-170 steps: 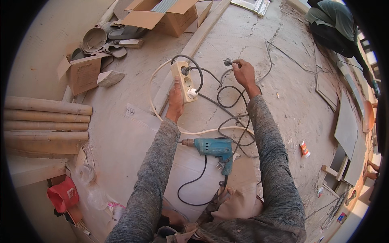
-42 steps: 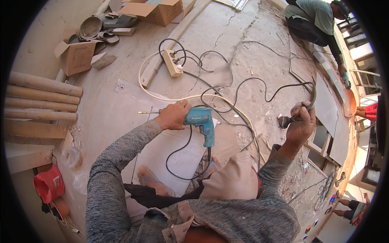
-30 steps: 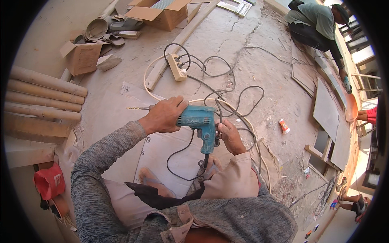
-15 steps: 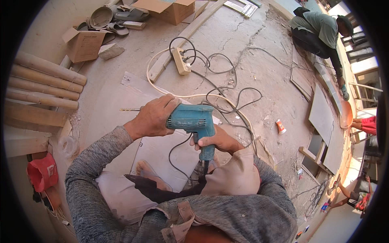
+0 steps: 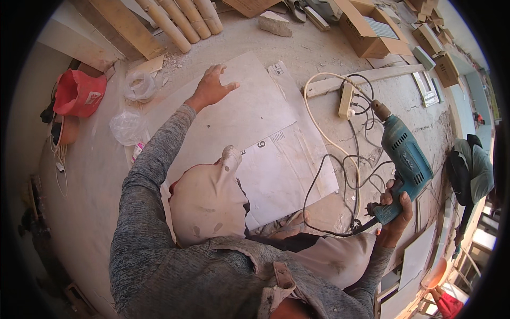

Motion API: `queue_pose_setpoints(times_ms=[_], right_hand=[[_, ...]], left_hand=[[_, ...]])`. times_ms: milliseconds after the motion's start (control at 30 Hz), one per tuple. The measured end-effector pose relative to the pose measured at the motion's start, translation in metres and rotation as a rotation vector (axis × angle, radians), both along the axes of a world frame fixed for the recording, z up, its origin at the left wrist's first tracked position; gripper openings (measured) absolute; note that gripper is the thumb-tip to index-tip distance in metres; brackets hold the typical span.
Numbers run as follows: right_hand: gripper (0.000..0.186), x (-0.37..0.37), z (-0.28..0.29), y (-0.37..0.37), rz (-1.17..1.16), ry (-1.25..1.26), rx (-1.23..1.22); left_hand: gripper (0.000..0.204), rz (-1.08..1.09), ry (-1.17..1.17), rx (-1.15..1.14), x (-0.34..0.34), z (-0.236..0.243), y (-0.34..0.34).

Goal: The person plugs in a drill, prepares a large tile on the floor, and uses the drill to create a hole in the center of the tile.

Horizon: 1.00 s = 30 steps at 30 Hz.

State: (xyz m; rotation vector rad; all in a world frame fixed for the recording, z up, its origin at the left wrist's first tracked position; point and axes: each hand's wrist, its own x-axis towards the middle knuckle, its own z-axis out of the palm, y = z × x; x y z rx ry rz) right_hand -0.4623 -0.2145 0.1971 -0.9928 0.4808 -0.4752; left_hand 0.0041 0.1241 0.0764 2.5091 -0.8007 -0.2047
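Drill held at the right of the frame, free hand flat on a cardboard sheet.

The right hand is clamped round the grip of the blue drill, while the left hand, fingers spread, presses the cardboard sheet at upper centre. The black cord loops near the knee and could snag, tugging the power strip.

Surface: dusty concrete floor
On it: flat cardboard sheet, power strip, wooden poles, plastic bags
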Motion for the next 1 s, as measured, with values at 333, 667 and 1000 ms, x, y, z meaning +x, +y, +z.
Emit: queue_pose_setpoints(times_ms=[333,667,1000], right_hand=[[0.061,0.024,0.061,0.036,-0.145,0.03,-0.069],[0.056,0.053,0.055,0.095,-0.288,0.121,0.072],[0.046,0.079,0.053,0.096,-0.348,0.302,0.09]], left_hand=[[0.109,0.376,0.237,0.486,0.125,-0.148,0.131],[0.106,0.301,0.251,0.484,0.157,-0.143,0.126],[0.093,0.181,0.38,0.19,0.191,-0.149,0.158]])
